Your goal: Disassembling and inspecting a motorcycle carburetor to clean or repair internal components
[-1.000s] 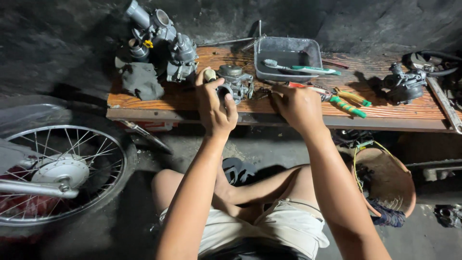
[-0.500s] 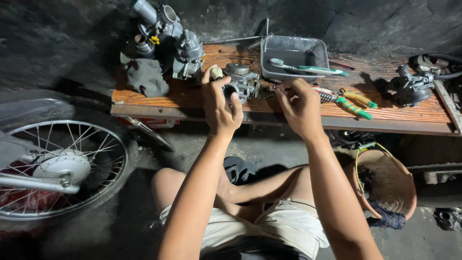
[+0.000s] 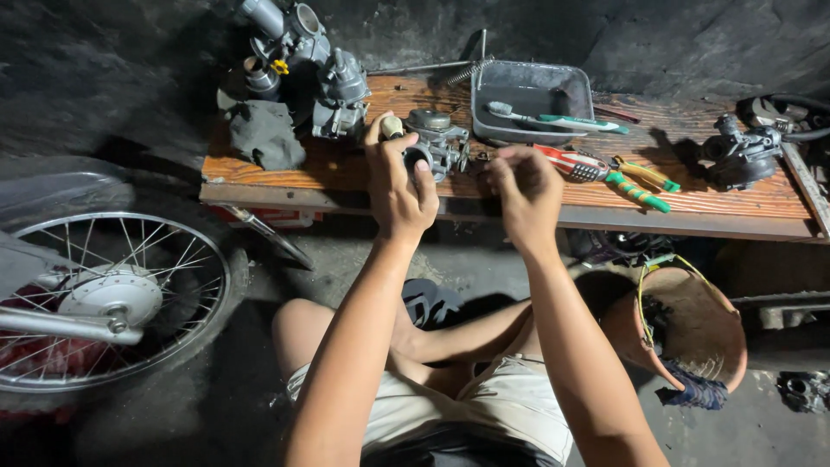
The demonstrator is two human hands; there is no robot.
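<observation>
Left hand (image 3: 396, 186) fingers grasp the carburetor (image 3: 437, 143), centre frame: heavy, rigid metal, best gripped by its body. Right hand (image 3: 523, 186) fingers pinched; contents unclear.

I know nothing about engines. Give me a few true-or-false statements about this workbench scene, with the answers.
1. The left hand grips a small metal carburettor at the edge of the wooden bench. True.
2. The grey metal tray holds a hammer. False: a toothbrush with a green handle lies in it.
3. A spoked wheel stands to the left of the person's knees. True.
4. The green-handled pliers are in the right hand. False: they lie on the bench, to the right of that hand.
5. A dark rag lies on the bench's left part. True.
</observation>
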